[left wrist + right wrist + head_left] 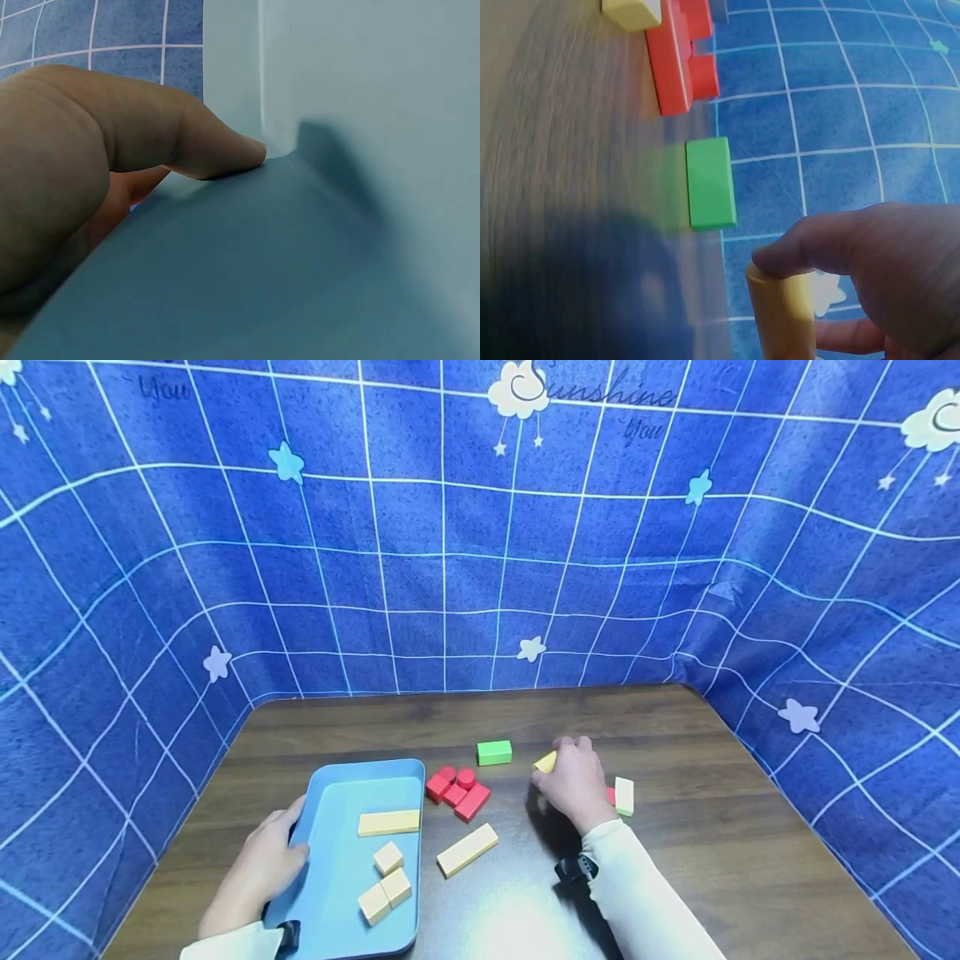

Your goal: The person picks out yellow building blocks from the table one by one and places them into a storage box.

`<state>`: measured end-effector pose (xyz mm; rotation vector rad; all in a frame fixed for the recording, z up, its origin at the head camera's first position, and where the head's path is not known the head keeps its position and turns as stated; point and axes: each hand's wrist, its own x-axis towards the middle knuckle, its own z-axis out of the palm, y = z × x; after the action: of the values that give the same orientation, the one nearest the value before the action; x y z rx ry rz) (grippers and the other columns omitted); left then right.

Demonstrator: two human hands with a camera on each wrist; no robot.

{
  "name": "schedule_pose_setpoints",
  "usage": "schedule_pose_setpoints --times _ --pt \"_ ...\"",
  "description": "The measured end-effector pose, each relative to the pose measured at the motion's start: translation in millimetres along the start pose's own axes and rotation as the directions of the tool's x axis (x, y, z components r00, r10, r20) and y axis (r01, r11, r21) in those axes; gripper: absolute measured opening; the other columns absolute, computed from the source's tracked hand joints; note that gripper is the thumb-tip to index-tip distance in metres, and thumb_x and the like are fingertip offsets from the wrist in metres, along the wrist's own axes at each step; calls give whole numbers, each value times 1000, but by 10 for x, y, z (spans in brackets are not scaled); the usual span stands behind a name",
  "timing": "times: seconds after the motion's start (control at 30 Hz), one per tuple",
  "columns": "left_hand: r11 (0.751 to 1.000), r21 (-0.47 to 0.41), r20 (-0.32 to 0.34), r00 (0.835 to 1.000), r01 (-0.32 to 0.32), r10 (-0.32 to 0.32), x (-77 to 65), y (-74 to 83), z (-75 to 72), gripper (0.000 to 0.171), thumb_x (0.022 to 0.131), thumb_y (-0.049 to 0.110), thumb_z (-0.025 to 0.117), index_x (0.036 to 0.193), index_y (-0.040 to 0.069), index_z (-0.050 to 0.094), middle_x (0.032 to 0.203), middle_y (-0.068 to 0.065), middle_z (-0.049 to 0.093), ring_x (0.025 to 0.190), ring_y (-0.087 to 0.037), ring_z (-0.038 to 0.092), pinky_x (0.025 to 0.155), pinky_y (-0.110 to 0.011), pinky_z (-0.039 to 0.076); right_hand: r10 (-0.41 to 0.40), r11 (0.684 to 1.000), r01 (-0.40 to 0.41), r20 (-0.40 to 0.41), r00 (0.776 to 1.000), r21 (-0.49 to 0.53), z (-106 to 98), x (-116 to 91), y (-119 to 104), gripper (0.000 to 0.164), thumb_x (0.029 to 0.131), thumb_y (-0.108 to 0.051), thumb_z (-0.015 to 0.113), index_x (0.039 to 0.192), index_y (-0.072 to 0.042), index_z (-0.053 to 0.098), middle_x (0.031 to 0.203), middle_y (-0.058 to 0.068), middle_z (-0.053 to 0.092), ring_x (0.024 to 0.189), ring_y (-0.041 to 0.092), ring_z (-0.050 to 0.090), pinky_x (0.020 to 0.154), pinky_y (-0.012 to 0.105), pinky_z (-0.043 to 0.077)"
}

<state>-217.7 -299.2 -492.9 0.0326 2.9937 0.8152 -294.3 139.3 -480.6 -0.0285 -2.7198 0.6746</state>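
My left hand (pixel 262 864) grips the left side of a light blue tray (pixel 330 852), with the thumb (pixel 217 146) over the wall and fingers on its outer side. Inside the tray lie a long pale yellow block (pixel 388 823) and several pale cube blocks (pixel 388 857). On the right, my right hand (pixel 576 783) pinches a yellow cylinder block (pixel 784 315) between thumb and fingers, above the wooden table. The palm hides part of that block in the head view. A green block (pixel 494 752) lies to the left of this hand.
Red blocks (pixel 472 802) sit in a cluster right of the tray, a long pale yellow block (pixel 467 850) nearer the front. Beyond the right wrist lie a pale green-and-white block (pixel 624 797) and a partly hidden red one (pixel 611 795). A blue patterned cloth (pixel 465 568) surrounds the table.
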Motion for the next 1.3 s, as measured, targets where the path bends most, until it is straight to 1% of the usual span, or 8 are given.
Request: schedule_pose_setpoints --times 0.27,0.47,0.67,0.83,1.1,1.3 --pt "1000 -5 9 1000 9 -9 5 -10 16 69 85 6 50 147 -2 22 136 -32 36 119 -48 36 89 -65 38 -50 999 50 14 999 8 22 -55 -177 60 64 -34 79 111 0 63 101 18 52 79 32 52 69 45 49" --pt "1000 -6 5 1000 7 -7 4 -29 21 69 84 6 50 146 -2 22 135 -32 36 118 -47 36 90 -65 38 -63 998 62 46 997 21 96 -92 -315 58 64 -33 79 112 -5 63 104 15 51 84 26 51 72 40 50" --pt "1000 -5 3 1000 5 -5 1 -19 21 68 85 7 50 146 -2 22 135 -32 36 118 -48 36 89 -65 38 -105 994 103 58 993 32 132 -126 -430 57 63 -31 78 112 -5 64 102 12 51 82 22 49 69 37 49" --pt "1000 -3 4 1000 7 -7 -4 1 11 68 85 7 50 146 -2 22 135 -32 36 118 -48 36 90 -66 38 -126 992 125 52 991 29 141 -150 -488 57 63 -32 79 112 -6 64 100 10 51 80 22 49 67 36 48" --pt "1000 -11 0 1000 9 -9 -4 0 14 68 85 7 50 146 -2 23 136 -32 36 118 -48 37 88 -65 39 -130 991 127 75 989 43 145 -200 -551 62 65 -34 80 117 -6 62 102 9 50 82 20 48 69 36 48" --pt "1000 -7 -3 1000 11 -11 -5 -6 20 68 85 7 50 147 -1 22 136 -31 36 118 -47 37 88 -64 40 -154 988 151 71 986 37 149 -217 -596 64 64 -36 80 118 -7 61 101 9 51 82 20 48 70 36 48"
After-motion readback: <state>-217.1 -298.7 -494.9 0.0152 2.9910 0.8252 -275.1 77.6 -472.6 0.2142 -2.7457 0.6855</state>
